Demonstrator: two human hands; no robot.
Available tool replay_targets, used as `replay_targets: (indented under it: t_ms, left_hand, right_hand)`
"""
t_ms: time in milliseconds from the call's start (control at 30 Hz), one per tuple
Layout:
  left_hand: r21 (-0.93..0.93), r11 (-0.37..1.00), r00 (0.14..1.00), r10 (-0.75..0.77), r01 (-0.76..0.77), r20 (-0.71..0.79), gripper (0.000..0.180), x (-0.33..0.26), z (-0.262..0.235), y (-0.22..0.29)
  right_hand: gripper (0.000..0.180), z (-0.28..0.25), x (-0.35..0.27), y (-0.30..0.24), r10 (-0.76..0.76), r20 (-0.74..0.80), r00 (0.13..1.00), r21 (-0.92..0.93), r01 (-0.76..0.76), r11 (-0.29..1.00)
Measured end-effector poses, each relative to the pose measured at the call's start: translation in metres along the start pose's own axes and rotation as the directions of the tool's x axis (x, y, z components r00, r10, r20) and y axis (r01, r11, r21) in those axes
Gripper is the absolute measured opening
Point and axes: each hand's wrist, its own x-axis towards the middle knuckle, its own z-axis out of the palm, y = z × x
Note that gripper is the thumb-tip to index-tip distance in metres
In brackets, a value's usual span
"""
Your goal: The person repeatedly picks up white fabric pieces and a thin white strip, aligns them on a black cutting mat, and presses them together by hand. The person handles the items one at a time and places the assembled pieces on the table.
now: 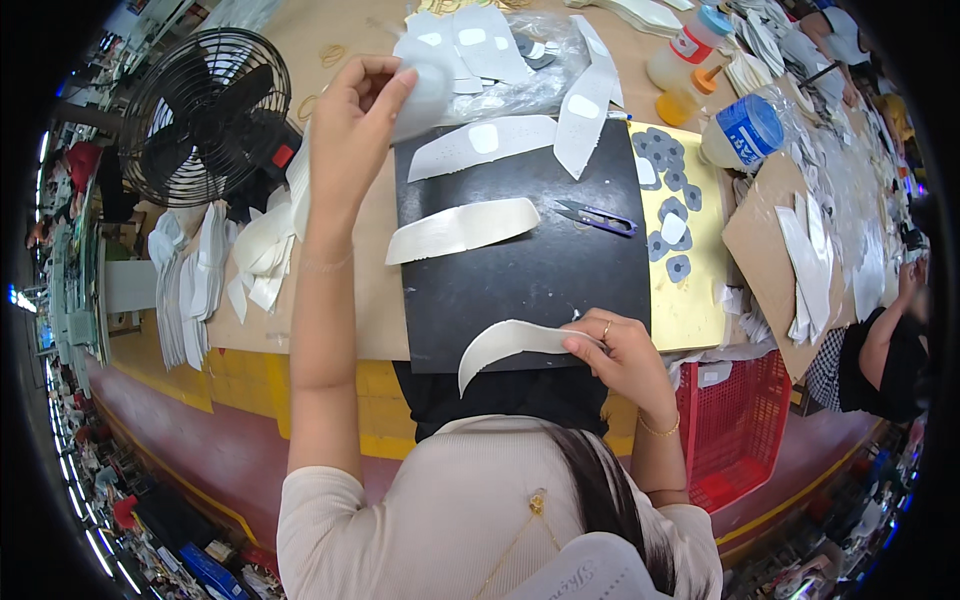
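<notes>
My left hand point(362, 115) is raised over the far left corner of a black work mat point(520, 290). Its thumb and fingers pinch a blurred whitish piece point(428, 95). Near the mat's front edge, my right hand point(622, 360) grips one end of a curved cream-white strip point(510, 338), whose other end hangs free to the left. A similar cream strip point(465, 228) lies on the mat. Behind it is a grey-white curved piece point(485, 143) with a white patch. Purple-handled thread snips point(600, 218) lie on the right of the mat.
A black fan point(205, 115) stands at the left, above stacked white pieces point(185, 290). Grey cut-outs point(672, 208) lie on a yellow board point(700, 305) at the right. Several bottles, one with a blue label point(742, 132), stand behind. A red basket point(735, 430) sits below the table's right side.
</notes>
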Motion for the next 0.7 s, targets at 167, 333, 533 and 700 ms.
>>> replay_targets:
  t_ms: [167,333,533,700]
  left_hand:
    - [0.080,0.990,0.833,-0.139,0.114,0.536,0.019,-0.069,0.019,0.054]
    - [0.300,0.939,0.699,-0.102,-0.167,0.708,0.024,-0.141,0.050,-0.010]
    - [0.057,0.895,0.710,-0.389,0.443,0.587,0.023,-0.171,0.004,0.010]
    - [0.151,0.712,0.530,-0.630,0.686,0.567,0.022,-0.198,-0.010,0.007]
  right_hand:
    - [0.020,0.000,-0.016,-0.019,-0.116,0.058,0.992,-0.147,0.124,0.981]
    - [0.017,0.003,-0.028,-0.033,-0.187,0.111,0.976,-0.171,0.204,0.964]
    - [0.018,0.003,-0.031,-0.012,0.217,-0.072,0.974,0.277,-0.189,0.942]
    - [0.020,0.000,-0.019,0.013,0.292,-0.078,0.953,0.425,-0.233,0.875]
